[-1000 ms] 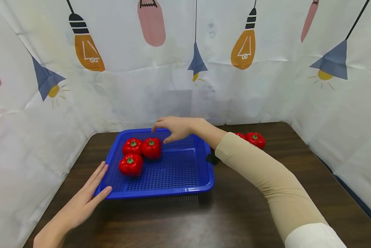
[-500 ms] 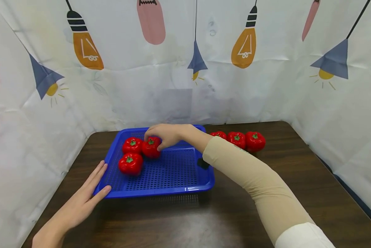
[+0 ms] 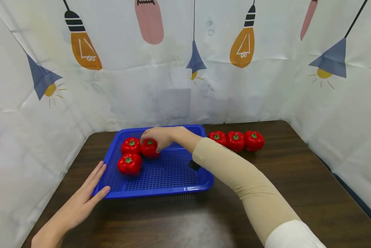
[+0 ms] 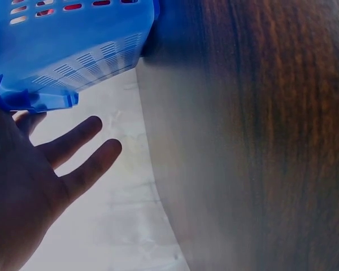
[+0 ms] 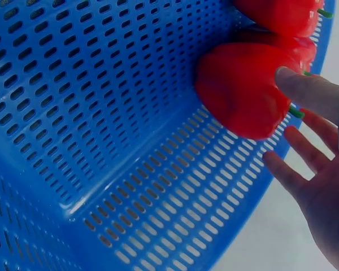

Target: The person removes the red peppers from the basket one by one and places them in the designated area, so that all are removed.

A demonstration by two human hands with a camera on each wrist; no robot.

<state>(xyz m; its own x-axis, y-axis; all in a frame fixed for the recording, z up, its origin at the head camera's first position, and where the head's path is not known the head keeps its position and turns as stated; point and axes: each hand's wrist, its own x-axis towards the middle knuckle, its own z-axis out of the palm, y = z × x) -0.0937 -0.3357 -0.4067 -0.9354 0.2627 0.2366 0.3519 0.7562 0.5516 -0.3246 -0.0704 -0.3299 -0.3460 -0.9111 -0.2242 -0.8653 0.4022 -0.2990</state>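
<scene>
In the head view, a blue basket (image 3: 169,191) holds three red peppers at its left. My right hand (image 3: 160,136) reaches down over the basket, its fingers and thumb around the rear right pepper (image 3: 150,151). The right wrist view shows this hand (image 5: 322,169) with its thumb on a red pepper (image 5: 243,84) and its fingers spread beside it. My left hand (image 3: 80,203) rests with straight fingers on the basket's left rim; in the left wrist view that hand (image 4: 34,175) lies beside the basket (image 4: 73,45).
Three more red peppers (image 3: 235,141) stand in a row on the brown table (image 3: 281,179), right of the basket. A dark object (image 3: 194,165) shows under the right forearm. A white patterned curtain (image 3: 173,79) hangs behind and at both sides.
My right hand has moved left and down onto the rear right pepper in the basket. Its arm has uncovered more of the row of peppers. The left hand has stayed at the rim.
</scene>
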